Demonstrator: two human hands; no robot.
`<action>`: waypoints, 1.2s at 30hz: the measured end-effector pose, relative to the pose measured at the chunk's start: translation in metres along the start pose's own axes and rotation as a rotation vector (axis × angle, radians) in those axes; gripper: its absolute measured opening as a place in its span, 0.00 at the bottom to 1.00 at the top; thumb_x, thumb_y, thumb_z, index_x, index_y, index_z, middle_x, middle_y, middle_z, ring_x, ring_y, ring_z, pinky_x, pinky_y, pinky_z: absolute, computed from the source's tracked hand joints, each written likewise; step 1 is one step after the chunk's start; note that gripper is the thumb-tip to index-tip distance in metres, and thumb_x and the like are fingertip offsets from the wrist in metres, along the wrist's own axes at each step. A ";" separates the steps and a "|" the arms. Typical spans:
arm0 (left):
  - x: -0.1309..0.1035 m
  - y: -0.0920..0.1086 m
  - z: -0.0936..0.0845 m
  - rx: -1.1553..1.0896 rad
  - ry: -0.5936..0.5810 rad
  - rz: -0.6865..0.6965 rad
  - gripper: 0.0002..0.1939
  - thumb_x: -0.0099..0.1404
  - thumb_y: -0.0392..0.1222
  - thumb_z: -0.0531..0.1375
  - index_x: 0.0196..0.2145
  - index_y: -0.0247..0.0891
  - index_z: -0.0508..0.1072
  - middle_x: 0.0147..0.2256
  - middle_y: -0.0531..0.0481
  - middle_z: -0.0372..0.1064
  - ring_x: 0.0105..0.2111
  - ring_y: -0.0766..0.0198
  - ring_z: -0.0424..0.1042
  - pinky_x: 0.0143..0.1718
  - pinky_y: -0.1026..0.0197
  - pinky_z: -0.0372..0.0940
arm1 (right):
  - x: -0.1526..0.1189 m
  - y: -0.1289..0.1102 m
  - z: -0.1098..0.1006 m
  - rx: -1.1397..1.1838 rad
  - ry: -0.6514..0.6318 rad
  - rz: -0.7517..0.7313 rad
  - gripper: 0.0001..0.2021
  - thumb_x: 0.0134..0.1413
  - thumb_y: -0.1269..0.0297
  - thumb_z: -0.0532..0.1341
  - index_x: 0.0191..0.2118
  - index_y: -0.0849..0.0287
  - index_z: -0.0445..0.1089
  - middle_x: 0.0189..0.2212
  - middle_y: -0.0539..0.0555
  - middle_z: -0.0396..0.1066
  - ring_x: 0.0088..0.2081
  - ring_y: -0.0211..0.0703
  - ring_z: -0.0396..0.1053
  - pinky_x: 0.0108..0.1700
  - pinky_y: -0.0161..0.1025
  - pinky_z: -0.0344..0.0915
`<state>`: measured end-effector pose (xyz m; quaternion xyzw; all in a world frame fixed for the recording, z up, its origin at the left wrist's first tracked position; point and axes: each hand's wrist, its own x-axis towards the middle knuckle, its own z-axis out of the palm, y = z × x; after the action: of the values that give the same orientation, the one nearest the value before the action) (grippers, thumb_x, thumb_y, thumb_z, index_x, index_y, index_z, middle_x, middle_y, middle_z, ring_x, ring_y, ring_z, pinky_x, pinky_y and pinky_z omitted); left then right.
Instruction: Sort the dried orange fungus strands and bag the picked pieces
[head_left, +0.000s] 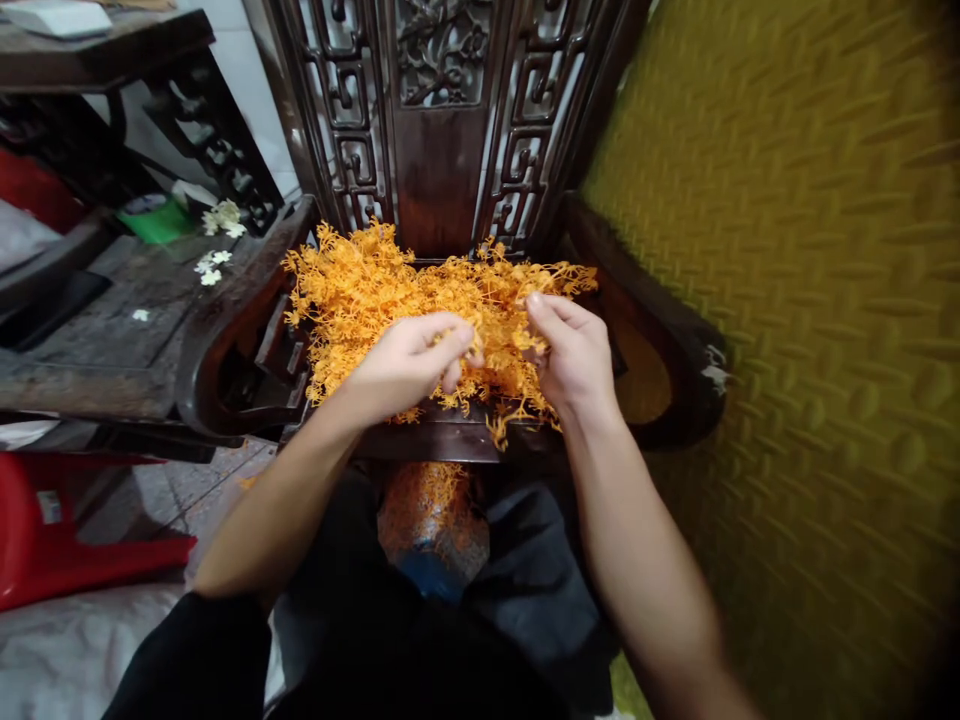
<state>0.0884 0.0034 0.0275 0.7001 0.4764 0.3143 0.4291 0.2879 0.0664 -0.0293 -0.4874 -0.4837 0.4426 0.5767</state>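
A heap of bright orange, frilly, branching sprigs point(367, 285) covers the seat of a dark carved wooden chair point(439, 180). My left hand point(420, 355) is over the front of the heap, its thumb and fingers pinched on a small orange sprig. To the right, my right hand point(574, 345) is also closed, with orange bits showing at its thumb and fingers. The hands are apart, and loose sprigs lie between and beneath them. One sprig point(499, 428) hangs over the seat's front edge. Whether the sprigs are real plants I cannot tell.
Between my knees stands a container point(435, 525) with orange bits on top. Left is a dark wooden table point(97, 370) with green tape point(161, 222) and white flowers point(212, 265). A red plastic stool point(45, 530) is below it. A yellow-green textured surface point(795, 250) rises close on the right.
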 end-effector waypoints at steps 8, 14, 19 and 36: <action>0.017 -0.026 -0.007 -0.346 0.192 -0.094 0.22 0.68 0.42 0.55 0.59 0.37 0.70 0.37 0.45 0.75 0.20 0.72 0.64 0.17 0.64 0.47 | -0.014 -0.010 0.010 0.069 -0.260 0.113 0.21 0.58 0.40 0.62 0.42 0.53 0.78 0.37 0.55 0.74 0.30 0.40 0.66 0.24 0.38 0.59; 0.014 -0.030 -0.007 -0.239 0.155 -0.072 0.16 0.70 0.51 0.58 0.47 0.39 0.77 0.24 0.55 0.63 0.19 0.71 0.55 0.20 0.63 0.50 | -0.023 -0.020 0.009 0.246 -0.333 0.258 0.14 0.46 0.54 0.71 0.39 0.52 0.80 0.37 0.54 0.77 0.29 0.41 0.70 0.26 0.40 0.64; 0.009 -0.020 -0.005 -0.016 0.125 0.069 0.19 0.71 0.56 0.58 0.40 0.36 0.79 0.33 0.49 0.74 0.33 0.66 0.71 0.36 0.61 0.65 | -0.028 -0.016 0.014 0.298 -0.458 0.263 0.17 0.41 0.57 0.76 0.40 0.53 0.79 0.30 0.50 0.76 0.27 0.39 0.71 0.27 0.39 0.66; 0.003 -0.019 0.011 0.496 0.191 0.382 0.11 0.71 0.36 0.57 0.30 0.35 0.74 0.27 0.52 0.69 0.29 0.66 0.66 0.35 0.61 0.61 | -0.033 -0.007 0.027 0.148 -0.259 -0.016 0.18 0.44 0.50 0.76 0.26 0.59 0.73 0.19 0.46 0.63 0.22 0.31 0.54 0.25 0.34 0.51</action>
<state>0.0911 0.0069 0.0060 0.8273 0.4366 0.3280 0.1320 0.2564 0.0364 -0.0246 -0.3784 -0.5238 0.5319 0.5473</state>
